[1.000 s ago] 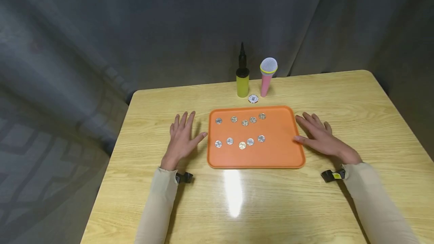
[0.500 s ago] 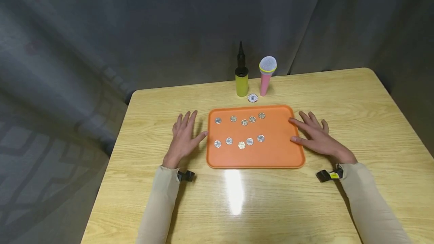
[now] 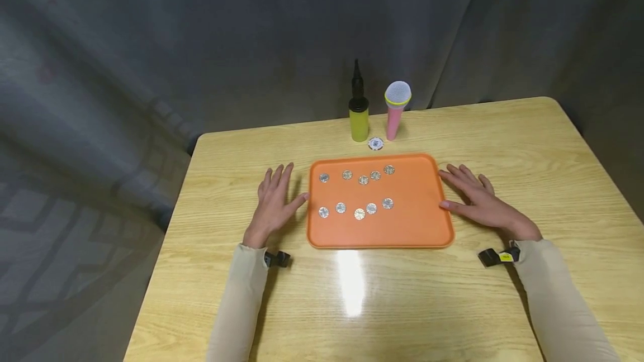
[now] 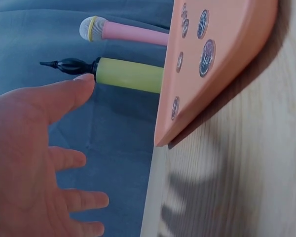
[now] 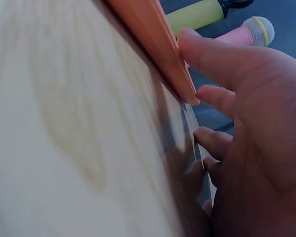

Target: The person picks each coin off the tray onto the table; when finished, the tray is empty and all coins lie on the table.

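Note:
An orange tray (image 3: 412, 228) lies on the wooden table, bearing several silvery coins (image 3: 387, 203) in two uneven rows. My left hand (image 3: 273, 208) hovers over the table left of the tray, fingers spread and straight, thumb tip close to the tray's left edge. In the left wrist view its palm (image 4: 19, 168) shows nothing held. Beyond the tray's right edge is my right hand (image 3: 478, 200), its fingers loosely extended. Its thumb and index fingertips are right at the tray's rim in the head view. The right wrist view shows this hand (image 5: 271, 113) holding nothing.
Behind the tray stand a yellow-green hand pump (image 3: 359, 122) with a black nozzle and a pink microphone (image 3: 394, 119) with a white head. A white poker chip (image 3: 375, 143) lies in front of them. A dark grey curtain (image 3: 282, 43) hangs behind the table (image 3: 412, 306).
My right hand moved left so its fingertips overlapped the tray's right rim, then drew back right to the edge. My left hand shifted only slightly. The coins keep their places on the tray.

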`<state>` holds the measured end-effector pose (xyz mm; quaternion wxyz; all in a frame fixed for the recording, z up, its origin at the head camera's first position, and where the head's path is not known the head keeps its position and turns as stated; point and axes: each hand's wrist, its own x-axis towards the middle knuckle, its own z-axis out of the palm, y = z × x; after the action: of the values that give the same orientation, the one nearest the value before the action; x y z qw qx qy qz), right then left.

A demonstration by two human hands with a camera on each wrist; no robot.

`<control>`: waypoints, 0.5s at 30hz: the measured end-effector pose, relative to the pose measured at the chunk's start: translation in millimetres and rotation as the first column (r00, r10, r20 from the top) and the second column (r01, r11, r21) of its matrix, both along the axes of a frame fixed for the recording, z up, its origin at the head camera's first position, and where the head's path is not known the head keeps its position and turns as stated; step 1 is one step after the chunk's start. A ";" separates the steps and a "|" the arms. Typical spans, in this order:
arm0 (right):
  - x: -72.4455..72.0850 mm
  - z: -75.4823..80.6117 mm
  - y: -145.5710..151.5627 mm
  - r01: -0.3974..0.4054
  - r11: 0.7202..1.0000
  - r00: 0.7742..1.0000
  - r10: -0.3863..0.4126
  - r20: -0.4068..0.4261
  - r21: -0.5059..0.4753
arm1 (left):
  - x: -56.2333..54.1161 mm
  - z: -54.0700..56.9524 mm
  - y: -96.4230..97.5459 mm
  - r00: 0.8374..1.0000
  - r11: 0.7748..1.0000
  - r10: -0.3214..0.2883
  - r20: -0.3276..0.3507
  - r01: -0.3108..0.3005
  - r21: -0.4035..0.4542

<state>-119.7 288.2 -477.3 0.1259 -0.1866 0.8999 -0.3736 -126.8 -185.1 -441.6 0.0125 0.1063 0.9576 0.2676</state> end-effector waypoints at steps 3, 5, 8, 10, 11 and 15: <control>0.3 -0.1 2.1 -0.009 1.000 1.000 0.009 -0.002 -0.003 | -3.1 -1.1 -0.7 1.000 1.000 -0.006 -0.001 0.006 0.005; 0.4 0.2 2.3 -0.010 1.000 1.000 0.010 -0.005 -0.005 | -5.3 -1.4 -0.7 1.000 1.000 -0.009 0.002 0.009 0.021; 0.3 0.2 1.8 -0.011 1.000 1.000 0.011 -0.004 -0.005 | -8.8 -2.1 0.2 1.000 0.998 -0.015 0.009 0.014 0.062; -0.1 0.1 1.4 -0.003 1.000 1.000 0.003 -0.002 -0.006 | -11.6 -2.6 1.1 1.000 0.996 -0.020 0.016 0.018 0.092; -0.3 0.0 1.2 -0.002 1.000 1.000 0.002 -0.001 -0.005 | -13.5 -3.1 1.8 1.000 0.994 -0.023 0.017 0.021 0.104; -0.4 -0.9 0.8 0.003 1.000 1.000 -0.003 -0.004 -0.007 | -21.5 -4.3 4.5 0.999 0.989 -0.024 0.028 0.019 0.147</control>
<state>-120.1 289.0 -478.2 0.1230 -0.1865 0.8990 -0.3766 -148.3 -180.7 -445.9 0.0215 0.1132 0.9337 0.3389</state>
